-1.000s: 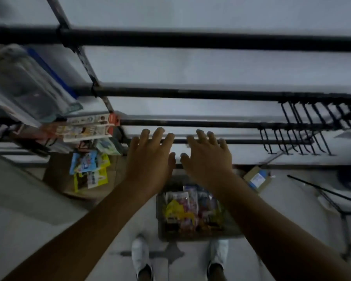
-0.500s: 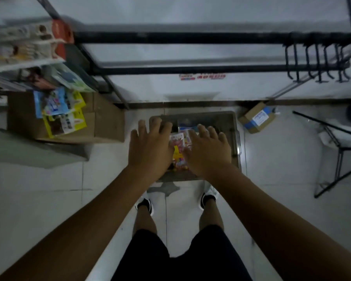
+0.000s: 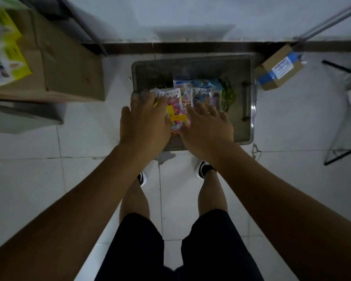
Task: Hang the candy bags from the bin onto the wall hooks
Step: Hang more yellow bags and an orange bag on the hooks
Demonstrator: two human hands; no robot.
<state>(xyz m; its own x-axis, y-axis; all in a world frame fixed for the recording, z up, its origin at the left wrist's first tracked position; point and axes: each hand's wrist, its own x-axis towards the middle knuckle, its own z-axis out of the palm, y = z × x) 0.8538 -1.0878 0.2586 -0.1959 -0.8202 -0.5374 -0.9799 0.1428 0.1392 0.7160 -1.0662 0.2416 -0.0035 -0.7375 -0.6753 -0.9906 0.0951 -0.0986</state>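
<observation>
A grey bin [image 3: 150,72] stands on the floor against the wall, just beyond my feet. Several colourful candy bags [image 3: 199,92] lie piled in its near middle and right; a yellow-topped bag [image 3: 178,121] shows between my hands. My left hand [image 3: 144,120] hovers over the bin's near left part with fingers stretched forward, holding nothing. My right hand [image 3: 208,126] does the same beside it over the bags, fingers spread. Whether the fingertips touch the bags I cannot tell. The wall hooks are out of view.
A large cardboard box [image 3: 69,63] with hanging packets [image 3: 6,53] over it stands to the left. A small taped carton [image 3: 279,67] lies right of the bin. A black metal stand [image 3: 344,151] is at the far right. White floor tiles surround my feet.
My view has dropped from the rails and hooks down to the floor. Both hands have come down from rail height to just over the bags in the bin.
</observation>
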